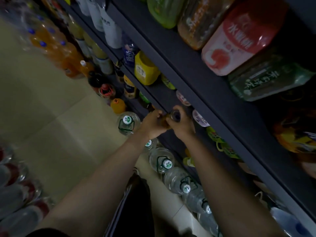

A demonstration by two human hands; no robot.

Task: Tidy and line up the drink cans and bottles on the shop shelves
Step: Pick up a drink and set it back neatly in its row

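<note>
Orange liquid fills the shrink-wrapped bottles with blue caps [51, 43] at the upper left, standing on the floor beside the shelving. Near them stand a dark bottle with a red-and-black top [106, 90] and a small orange-capped bottle [118, 103]. Clear water fills the large jugs [127, 123] that run in a row along the floor at the foot of the shelves, each with a white-and-green cap and a carrying handle.

At centre, the left hand [151, 124] and the right hand [181, 126] meet at the edge of a dark shelf [171, 86]. Both hands curl round a small dark-topped container [175, 115]; its contents cannot be determined. It is held at the shelf edge, just above the jugs.

On the upper shelves to the right, a yellow-labelled bottle [145, 69] and a pink peach-labelled bottle [239, 40] lean outward, beside a green-labelled bottle [266, 79].
</note>
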